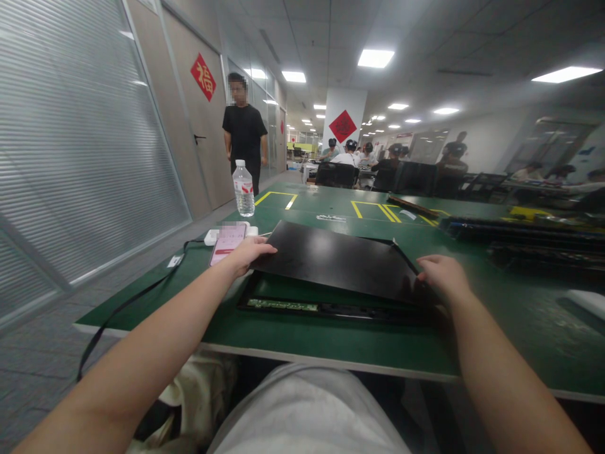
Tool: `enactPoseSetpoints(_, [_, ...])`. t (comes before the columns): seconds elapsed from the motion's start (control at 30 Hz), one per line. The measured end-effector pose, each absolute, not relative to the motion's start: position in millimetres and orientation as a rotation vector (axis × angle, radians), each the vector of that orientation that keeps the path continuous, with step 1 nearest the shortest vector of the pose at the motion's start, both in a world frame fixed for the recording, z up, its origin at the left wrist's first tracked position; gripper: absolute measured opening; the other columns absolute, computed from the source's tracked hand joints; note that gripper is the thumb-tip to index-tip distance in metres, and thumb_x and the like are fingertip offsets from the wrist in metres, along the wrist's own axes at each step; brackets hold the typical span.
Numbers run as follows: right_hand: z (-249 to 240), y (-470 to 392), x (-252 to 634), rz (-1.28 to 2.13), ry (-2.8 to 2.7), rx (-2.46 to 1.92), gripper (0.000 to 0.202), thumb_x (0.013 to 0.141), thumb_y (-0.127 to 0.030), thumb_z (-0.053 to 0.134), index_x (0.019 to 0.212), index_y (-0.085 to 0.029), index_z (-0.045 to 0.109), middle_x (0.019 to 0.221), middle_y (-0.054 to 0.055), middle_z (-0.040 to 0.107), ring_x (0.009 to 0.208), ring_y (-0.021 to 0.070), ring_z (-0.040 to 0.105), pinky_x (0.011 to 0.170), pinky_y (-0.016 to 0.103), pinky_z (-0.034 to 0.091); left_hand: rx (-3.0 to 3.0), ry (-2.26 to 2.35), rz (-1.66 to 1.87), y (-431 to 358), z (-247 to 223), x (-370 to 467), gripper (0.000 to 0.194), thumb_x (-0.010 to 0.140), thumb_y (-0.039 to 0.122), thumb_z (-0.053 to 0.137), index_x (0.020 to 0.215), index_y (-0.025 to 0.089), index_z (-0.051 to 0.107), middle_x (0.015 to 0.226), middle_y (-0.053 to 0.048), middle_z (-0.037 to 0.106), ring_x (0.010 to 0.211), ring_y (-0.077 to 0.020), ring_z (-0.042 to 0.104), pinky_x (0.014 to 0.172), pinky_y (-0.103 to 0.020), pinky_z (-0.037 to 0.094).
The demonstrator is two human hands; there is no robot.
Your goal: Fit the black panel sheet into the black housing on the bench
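Across the near part of the green table [326, 340], we had a thin black panel [331, 258] held over a black frame [401, 314], at a bit of an angle to it. Our left hand [253, 251] had a grip on the panel's left end, thumb on top. Our right hand [442, 274] was at the right end with its fingers bent in at the edge, but we honestly couldn't tell if that grip had closed on the panel, the frame or both.

So we'd call that step handling the panel over the frame with both hands. Any move from there called for steady support at both ends and some care around the corners, since the panel hid much of the frame. The frame's near side was visible, with a green circuit strip [283, 306] towards its left.

Just beside our left hand was a lit phone [225, 249], with a water bottle [244, 192] standing beyond it. Over on the right lay some long dark parts [529, 230], kinda blurry. A person in a black T-shirt [244, 129] stood past the table's far left, and others sat farther back.
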State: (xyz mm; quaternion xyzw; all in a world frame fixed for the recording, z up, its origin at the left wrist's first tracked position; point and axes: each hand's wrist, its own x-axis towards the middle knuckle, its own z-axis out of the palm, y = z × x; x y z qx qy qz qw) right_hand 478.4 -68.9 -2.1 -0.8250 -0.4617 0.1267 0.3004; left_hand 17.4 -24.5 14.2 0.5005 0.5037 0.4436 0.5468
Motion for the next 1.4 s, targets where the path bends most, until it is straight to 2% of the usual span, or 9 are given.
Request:
enactPoseSetpoints(0.23, [-2, -68, 477, 0.307, -1.266, -2.231, 0.038, 0.078, -0.035, 0.055, 0.108, -0.020, 0.074, 0.070, 0.004, 0.074, 0.055, 0.0177, 0.064, 0.053, 0.028, 0.043, 1.167, 1.202, 1.044, -26, 16, 20, 0.029, 0.046, 0.020, 0.080, 0.073, 0.016, 0.072, 0.066, -0.004, 0.074, 0.057, -0.0190, 0.066, 0.053, -0.026, 0.049])
enactPoseSetpoints(0.4, [-1, -69, 477, 0.306, -1.289, -2.233, 0.037, 0.079, -0.035, 0.055, 0.106, -0.020, 0.074, 0.070, 0.005, 0.074, 0.055, 0.0176, 0.064, 0.054, 0.028, 0.043, 1.155, 1.166, 1.054, -27, 15, 19, 0.033, 0.049, 0.017, 0.077, 0.081, 0.017, 0.073, 0.071, -0.004, 0.076, 0.061, -0.0197, 0.069, 0.056, -0.027, 0.052])
enactPoseSetpoints(0.63, [1, -69, 475, 0.323, -1.279, -2.239, 0.037, 0.080, -0.034, 0.053, 0.107, -0.020, 0.074, 0.072, 0.006, 0.074, 0.055, 0.0179, 0.065, 0.053, 0.028, 0.044, 1.141, 1.155, 1.062, -26, 13, 20, 0.035, 0.046, 0.016, 0.078, 0.081, 0.016, 0.070, 0.067, -0.002, 0.074, 0.061, -0.0200, 0.069, 0.058, -0.028, 0.053])
enactPoseSetpoints(1.2, [3, -71, 470, 0.139, -1.351, -2.309, 0.031, 0.077, -0.035, 0.057, 0.096, -0.026, 0.078, 0.077, 0.009, 0.074, 0.074, 0.0254, 0.068, 0.066, 0.033, 0.049, 1.200, 1.229, 1.061, -26, 12, 23, 0.040, 0.046, 0.019, 0.075, 0.086, 0.016, 0.069, 0.064, -0.003, 0.073, 0.057, -0.0210, 0.067, 0.053, -0.028, 0.052])
enactPoseSetpoints(1.4, [5, -71, 464, 0.286, -1.326, -2.245, 0.034, 0.078, -0.034, 0.055, 0.103, -0.023, 0.076, 0.076, 0.006, 0.075, 0.067, 0.0214, 0.067, 0.063, 0.030, 0.048, 1.202, 1.189, 1.072, -25, 9, 24, 0.043, 0.045, 0.015, 0.078, 0.087, 0.016, 0.069, 0.065, -0.001, 0.073, 0.058, -0.0204, 0.068, 0.054, -0.028, 0.053])
